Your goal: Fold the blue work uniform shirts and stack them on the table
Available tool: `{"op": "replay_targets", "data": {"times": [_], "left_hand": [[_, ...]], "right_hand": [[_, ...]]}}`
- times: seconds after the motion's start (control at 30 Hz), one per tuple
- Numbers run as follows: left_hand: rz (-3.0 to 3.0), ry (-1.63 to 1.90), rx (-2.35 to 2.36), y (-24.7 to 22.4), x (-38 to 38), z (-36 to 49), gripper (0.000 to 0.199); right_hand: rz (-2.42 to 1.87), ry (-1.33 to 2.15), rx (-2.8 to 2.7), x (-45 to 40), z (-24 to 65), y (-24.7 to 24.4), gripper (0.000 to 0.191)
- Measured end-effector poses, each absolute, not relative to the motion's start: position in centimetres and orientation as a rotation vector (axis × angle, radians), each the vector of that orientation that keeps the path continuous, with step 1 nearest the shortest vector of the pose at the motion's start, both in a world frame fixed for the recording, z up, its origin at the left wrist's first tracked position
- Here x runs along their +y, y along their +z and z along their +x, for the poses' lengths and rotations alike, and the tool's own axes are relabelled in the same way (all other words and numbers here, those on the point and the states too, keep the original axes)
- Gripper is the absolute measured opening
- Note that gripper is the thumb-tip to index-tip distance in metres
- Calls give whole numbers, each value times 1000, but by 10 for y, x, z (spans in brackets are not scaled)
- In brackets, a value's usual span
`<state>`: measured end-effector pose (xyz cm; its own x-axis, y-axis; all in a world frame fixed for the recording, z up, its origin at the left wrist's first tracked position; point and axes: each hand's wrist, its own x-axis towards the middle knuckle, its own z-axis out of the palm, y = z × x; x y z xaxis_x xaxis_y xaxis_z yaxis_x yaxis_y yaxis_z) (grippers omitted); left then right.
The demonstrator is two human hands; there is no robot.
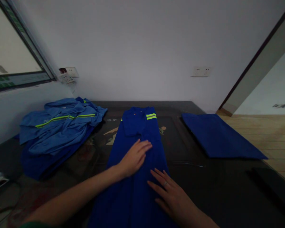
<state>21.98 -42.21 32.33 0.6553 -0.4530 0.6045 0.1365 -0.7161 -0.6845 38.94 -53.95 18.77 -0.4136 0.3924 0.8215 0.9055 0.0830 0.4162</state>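
Note:
A dark blue garment (142,171) with a collar and yellow-green stripes near one shoulder lies lengthwise on the dark table (190,183), its sides folded in to form a long strip. My left hand (134,156) rests on its middle, below the collar, fingers extended and holding nothing. Lower and to the right, my right hand (167,191), with a ring on one finger, lies over the garment's right edge with its fingers spread. Nothing is gripped by either hand.
On the left sits a heap of lighter blue clothing (64,123) over darker blue cloth. A flat blue folded piece (220,136) lies at the right. A dark flat object (275,186) is near the right edge. Behind the table stands a wall with sockets (201,71).

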Motion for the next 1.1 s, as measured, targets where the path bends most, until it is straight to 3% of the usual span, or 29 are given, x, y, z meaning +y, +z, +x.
{"op": "replay_targets", "data": {"times": [0.1, 0.17, 0.47, 0.63, 0.77, 0.87, 0.97, 1.1], "left_hand": [[-2324, -482, 454, 253, -452, 194, 74], [-2342, -327, 514, 221, -456, 184, 68], [-2401, -303, 493, 186, -434, 187, 59], [-2775, -208, 569, 228, -471, 159, 48], [-2645, -860, 383, 299, -457, 173, 40], [-2353, -1142, 181, 352, -421, 206, 45], [-2250, -1092, 24, 388, -387, 233, 59], [-2250, -927, -76, 404, -362, 245, 59]], "right_hand": [[-1257, -1411, -1725, -532, 413, 187, 55], [-1307, -1401, -1734, -532, 422, 188, 56], [-1359, -1333, -1825, -534, 419, 164, 64], [-1339, -1190, -1937, -551, 415, 156, 62], [-1331, -1102, -1794, -555, 412, 202, 40], [-1346, -1221, -1558, -536, 411, 257, 43], [-1464, -1331, -1441, -507, 414, 304, 47], [-1554, -1332, -1386, -481, 429, 343, 49]]}}
